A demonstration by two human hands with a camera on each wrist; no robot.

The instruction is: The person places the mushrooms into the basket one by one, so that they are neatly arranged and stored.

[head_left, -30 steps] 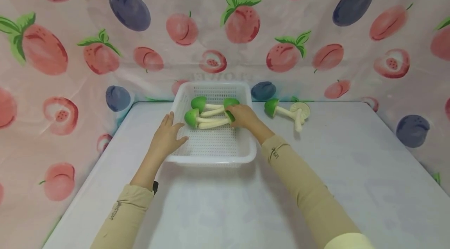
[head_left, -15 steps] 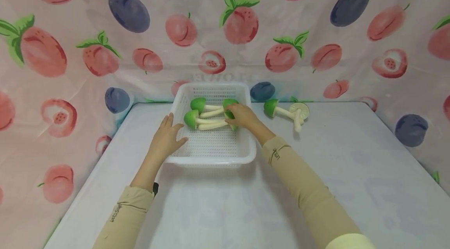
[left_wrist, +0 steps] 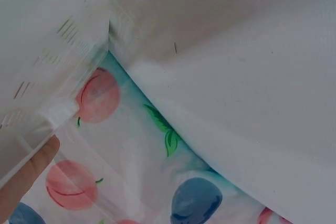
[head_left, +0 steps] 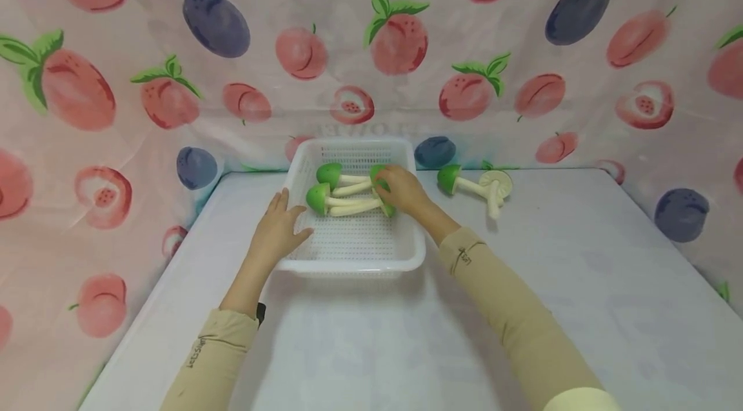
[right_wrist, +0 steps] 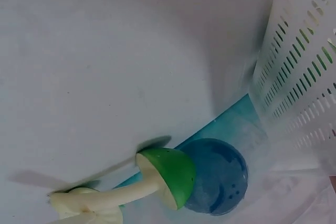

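Note:
Several mushrooms with green caps and pale stems lie in a white plastic basket, some caps to the left, others to the right. My right hand reaches over the basket's right side, thumb and fingers curled around a green cap at the right end of the group. Part of that mushroom is hidden by the hand. My left hand rests at the basket's left rim, fingers spread. In the left wrist view a fingertip touches the basket wall.
Right of the basket, a green-capped mushroom lies beside another mushroom with its pale underside showing. The white tabletop meets a fruit-printed cloth at the back. The basket's slotted side stands near the loose mushrooms.
The right fingers have shifted slightly up and away from the lower right cap, which shows more now. The left hand stays at the rim, and the loose mushrooms have not moved.

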